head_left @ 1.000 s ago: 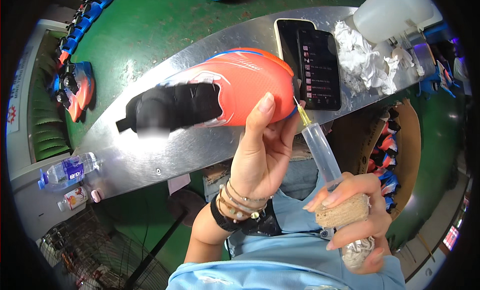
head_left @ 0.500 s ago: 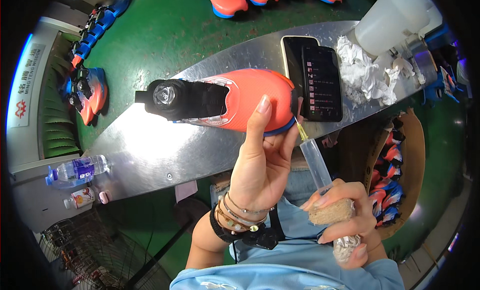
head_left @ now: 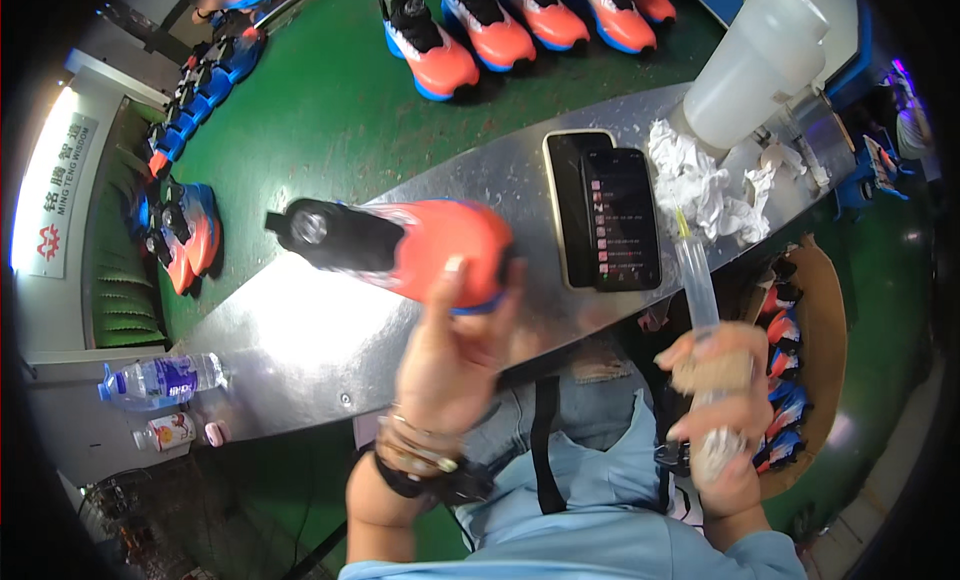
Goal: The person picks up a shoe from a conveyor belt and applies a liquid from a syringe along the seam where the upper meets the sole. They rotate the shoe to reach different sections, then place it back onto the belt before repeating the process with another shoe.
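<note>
My left hand (head_left: 455, 345) is closed round the toe end of a coral sneaker (head_left: 455, 240) with a black tongue and a blue sole edge. The sneaker is held over the metal plate (head_left: 310, 365), its dark collar end pointing left; motion blurs it and the hand. In my right hand (head_left: 730, 405) is a clear syringe (head_left: 699, 290) with a yellow-green needle pointing up, apart from the sneaker. Brown padding (head_left: 712, 374) lies under my fingers, and a whitish wrapped lump (head_left: 720, 448) shows at the plunger end near my thumb.
Two phones (head_left: 625, 220) lie between my hands, beside crumpled white tissue (head_left: 690, 180) and a translucent plastic bottle (head_left: 745, 75). Several sneakers (head_left: 500, 45) line the green table's far side. A carton (head_left: 830, 320) of shoes stands right. A water bottle (head_left: 165, 380) lies left.
The needle tip has left the sneaker's toe. My left hand has carried the sneaker leftward, while my right hand with the syringe has moved right. The view has shifted, showing more sneakers.
</note>
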A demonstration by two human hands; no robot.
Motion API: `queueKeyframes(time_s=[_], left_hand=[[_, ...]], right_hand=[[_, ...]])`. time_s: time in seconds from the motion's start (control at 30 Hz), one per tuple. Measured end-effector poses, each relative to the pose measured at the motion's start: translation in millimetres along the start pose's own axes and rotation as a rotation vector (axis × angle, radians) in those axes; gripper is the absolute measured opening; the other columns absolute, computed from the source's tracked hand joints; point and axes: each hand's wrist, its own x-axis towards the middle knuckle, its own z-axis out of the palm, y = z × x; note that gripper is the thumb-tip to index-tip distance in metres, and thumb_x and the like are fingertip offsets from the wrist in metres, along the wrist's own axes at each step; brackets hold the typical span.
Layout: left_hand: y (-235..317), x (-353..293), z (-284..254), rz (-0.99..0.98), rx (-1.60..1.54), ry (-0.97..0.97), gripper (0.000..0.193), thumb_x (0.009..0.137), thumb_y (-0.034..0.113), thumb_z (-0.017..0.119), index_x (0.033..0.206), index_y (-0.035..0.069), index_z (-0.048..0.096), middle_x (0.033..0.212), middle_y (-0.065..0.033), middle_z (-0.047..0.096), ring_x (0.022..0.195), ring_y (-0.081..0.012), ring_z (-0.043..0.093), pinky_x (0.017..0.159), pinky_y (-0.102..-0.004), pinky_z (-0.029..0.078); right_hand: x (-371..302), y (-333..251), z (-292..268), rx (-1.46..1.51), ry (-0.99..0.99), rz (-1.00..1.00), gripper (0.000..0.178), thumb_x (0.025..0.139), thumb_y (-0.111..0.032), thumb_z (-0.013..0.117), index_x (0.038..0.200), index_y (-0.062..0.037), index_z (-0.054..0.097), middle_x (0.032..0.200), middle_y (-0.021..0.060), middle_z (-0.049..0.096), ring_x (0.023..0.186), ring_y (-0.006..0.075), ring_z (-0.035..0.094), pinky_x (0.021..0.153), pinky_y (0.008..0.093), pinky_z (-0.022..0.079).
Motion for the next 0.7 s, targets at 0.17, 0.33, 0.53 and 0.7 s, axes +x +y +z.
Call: queueKeyframes(time_s=[0.17,0.33,0.53,0.7], left_hand=[[152.4,66.2,-92.3,0.421,0.227,0.036,0.049,0.085,0.032,0.058,0.117,-0.002,0.045,0.113,-0.0151,0.054,0.106,-0.0224,0.054,0.083,-0.0246,0.050],[307.9,132.8,-206.9,0.709,0.118,0.378,0.024,0.088,0.024,0.051,0.092,0.000,0.048,0.103,-0.0156,0.056,0.093,-0.0226,0.055,0.088,-0.0282,0.047],[460.7,111.5,-347.5,0.818,0.365,0.816,0.034,0.084,0.017,0.055,0.108,-0.005,0.048,0.103,-0.0153,0.055,0.097,-0.0263,0.058,0.076,-0.0330,0.054],[387.2,146.1,-288.1,0.735,0.542,0.696,0.028,0.078,0.004,0.057,0.103,-0.004,0.049,0.102,-0.0145,0.056,0.099,-0.0269,0.057,0.078,-0.0355,0.053]], right_hand=[[10.3,35.8,-26.0,-0.103,0.171,0.054,0.056,0.085,-0.046,0.030,0.074,-0.0006,0.061,0.105,0.0246,0.045,0.083,0.0292,0.057,0.078,0.0380,0.044],[-4.2,58.5,-36.6,-0.101,0.250,0.165,0.056,0.085,-0.043,0.029,0.075,0.0017,0.061,0.104,0.0255,0.047,0.083,0.0287,0.056,0.080,0.0369,0.042],[-9.1,49.3,-34.4,-0.112,0.242,0.166,0.053,0.083,-0.041,0.032,0.069,-0.0007,0.063,0.100,0.0253,0.049,0.082,0.0295,0.056,0.075,0.0369,0.043],[-1.5,47.7,-37.6,-0.152,0.225,0.172,0.049,0.080,-0.039,0.035,0.067,-0.0013,0.063,0.097,0.0241,0.048,0.078,0.0292,0.057,0.072,0.0360,0.044]])
